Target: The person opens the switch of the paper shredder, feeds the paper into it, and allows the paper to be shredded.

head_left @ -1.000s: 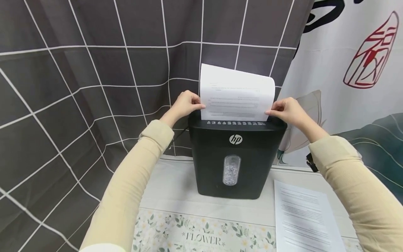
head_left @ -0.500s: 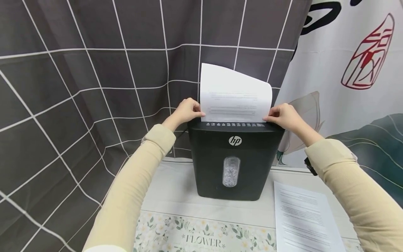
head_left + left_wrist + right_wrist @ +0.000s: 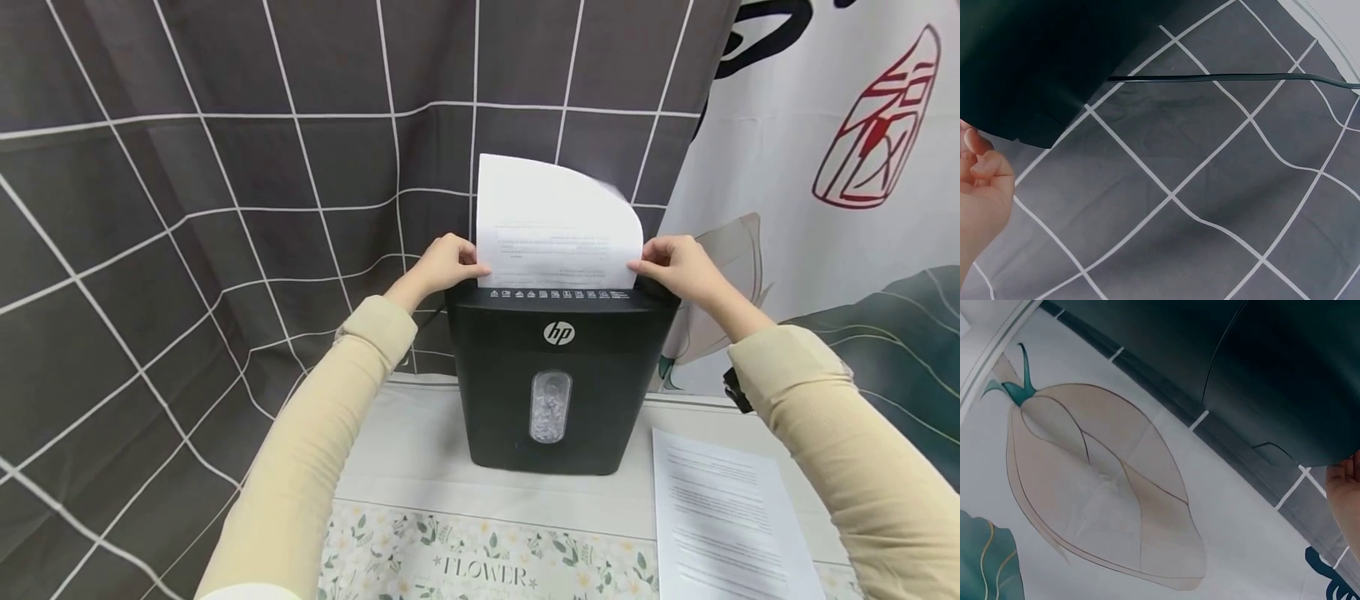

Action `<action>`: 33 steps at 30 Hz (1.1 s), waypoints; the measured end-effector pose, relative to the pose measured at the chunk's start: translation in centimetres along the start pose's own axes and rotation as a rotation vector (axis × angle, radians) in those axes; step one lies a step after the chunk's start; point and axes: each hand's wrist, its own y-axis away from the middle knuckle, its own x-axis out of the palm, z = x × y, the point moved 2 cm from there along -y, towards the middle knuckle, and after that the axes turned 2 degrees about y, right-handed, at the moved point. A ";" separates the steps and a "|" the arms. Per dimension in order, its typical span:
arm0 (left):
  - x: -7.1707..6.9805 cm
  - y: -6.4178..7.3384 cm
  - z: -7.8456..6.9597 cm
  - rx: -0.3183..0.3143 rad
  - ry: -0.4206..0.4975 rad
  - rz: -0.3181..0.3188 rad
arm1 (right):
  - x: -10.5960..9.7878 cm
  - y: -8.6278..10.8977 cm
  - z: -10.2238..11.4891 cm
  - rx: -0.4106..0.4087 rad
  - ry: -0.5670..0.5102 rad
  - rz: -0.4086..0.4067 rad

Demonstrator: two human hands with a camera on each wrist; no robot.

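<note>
A printed sheet of paper (image 3: pixel 555 225) stands in the top slot of a black HP paper shredder (image 3: pixel 510 375). Its upper right corner curls backward. My left hand (image 3: pixel 446 265) pinches the sheet's left edge between thumb and fingers, just above the slot. On the opposite edge, my right hand (image 3: pixel 678 262) pinches the paper at about the same height. In the left wrist view, the left hand (image 3: pixel 988 181) is partly cut off beside the shredder body (image 3: pixel 1035 56). The right wrist view catches only part of the right hand (image 3: pixel 1346 494). The sheet's lower end is hidden inside the shredder.
Shredded bits show through the shredder's clear window (image 3: pixel 551 407). More printed paper (image 3: pixel 720 517) lies on the table to the right. A floral mat (image 3: pixel 480 558) lies in front. A dark gridded curtain (image 3: pixel 300 167) hangs behind, and a black cord (image 3: pixel 1210 77) runs from the shredder.
My left hand has come down closer to the slot with the paper's edge. The right hand dipped, then rose slightly. The sheet's upper right corner bends further back and down.
</note>
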 end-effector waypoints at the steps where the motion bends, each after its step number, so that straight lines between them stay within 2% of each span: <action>1: 0.0 0.0 0.0 -0.001 0.004 0.002 | 0.0 0.0 0.0 0.005 -0.001 0.001; 12: 0.2 0.0 0.2 0.011 0.027 0.000 | 0.1 0.0 0.0 0.049 0.002 -0.012; 17: 0.3 0.2 -0.1 0.014 0.035 0.003 | 0.0 0.0 0.1 0.044 0.007 -0.022; 24: 0.2 0.4 -0.1 0.030 0.039 -0.013 | -0.1 0.1 0.1 -0.005 0.010 -0.032; 33: -0.1 0.2 -0.1 0.028 0.056 -0.035 | -0.2 0.1 0.3 0.021 -0.003 -0.043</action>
